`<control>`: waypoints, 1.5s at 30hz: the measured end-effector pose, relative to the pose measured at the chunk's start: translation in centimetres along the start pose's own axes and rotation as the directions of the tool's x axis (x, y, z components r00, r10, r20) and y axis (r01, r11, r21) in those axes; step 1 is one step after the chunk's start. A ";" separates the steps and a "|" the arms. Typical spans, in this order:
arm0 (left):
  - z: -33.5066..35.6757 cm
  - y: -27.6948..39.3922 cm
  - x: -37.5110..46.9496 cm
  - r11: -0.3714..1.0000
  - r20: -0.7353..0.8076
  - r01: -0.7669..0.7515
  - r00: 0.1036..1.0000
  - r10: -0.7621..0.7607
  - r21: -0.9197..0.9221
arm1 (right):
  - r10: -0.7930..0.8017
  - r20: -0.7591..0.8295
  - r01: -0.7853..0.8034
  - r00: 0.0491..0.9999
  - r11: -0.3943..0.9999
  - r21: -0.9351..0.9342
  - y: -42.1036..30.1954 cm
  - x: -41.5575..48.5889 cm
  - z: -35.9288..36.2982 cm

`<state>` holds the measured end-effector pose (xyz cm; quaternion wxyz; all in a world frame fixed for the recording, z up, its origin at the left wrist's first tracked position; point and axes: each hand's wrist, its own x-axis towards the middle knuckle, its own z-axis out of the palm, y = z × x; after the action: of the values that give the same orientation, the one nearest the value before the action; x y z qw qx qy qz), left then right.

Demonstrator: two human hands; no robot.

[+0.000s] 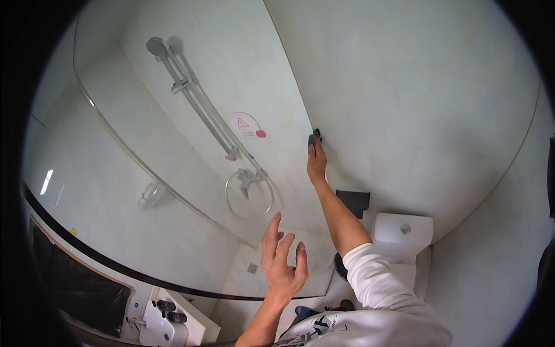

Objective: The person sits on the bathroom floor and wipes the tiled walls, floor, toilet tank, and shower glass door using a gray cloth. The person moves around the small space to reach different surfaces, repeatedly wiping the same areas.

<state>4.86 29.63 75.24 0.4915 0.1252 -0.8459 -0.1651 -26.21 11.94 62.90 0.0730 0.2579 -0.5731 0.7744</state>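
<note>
My right hand [317,164] is stretched far forward, its fingers closed around a small dark object [315,138] at the edge of a clear glass shower panel [295,82]. The fingers partly hide that object, so its exact kind is unclear. My left hand [282,264] is raised lower in the view, with fingers apart and nothing in them. Beyond it, a looped metal shower hose [226,197] hangs by the mixer tap [248,177]. A hand shower [157,47] sits atop a chrome slide rail [204,115].
A white toilet [403,230] stands on the right, beside a dark wall-mounted holder [354,201]. At lower left is a washbasin [158,325] with two dark bottles [172,311]. A black rail [143,277] curves across the lower left. A floor drain [252,269] lies below.
</note>
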 end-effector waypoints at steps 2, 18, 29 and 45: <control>0.2 0.3 -0.4 1.000 0.018 -0.002 1.000 0.002 0.008 | 0.116 0.019 -0.116 0.993 0.993 -0.010 2.3 -2.0 -1.0; -3.2 0.9 -0.9 0.998 -0.101 -0.010 0.995 0.016 0.060 | -0.297 0.110 0.260 0.949 0.929 0.263 -20.6 10.2 4.5; -7.0 4.1 0.5 0.933 -0.347 -0.358 0.873 0.344 0.025 | -0.764 0.186 0.657 0.617 0.631 0.413 -33.4 -12.2 1.6; -8.4 3.8 -3.4 0.955 -0.505 -0.297 0.827 0.247 -0.019 | -0.740 0.421 0.653 0.524 0.667 0.360 -12.8 -35.6 -7.1</control>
<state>13.68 33.02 77.99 0.7163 0.0176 -0.6909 -0.0963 7.28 29.22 55.07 0.1938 0.6752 -0.3541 0.6174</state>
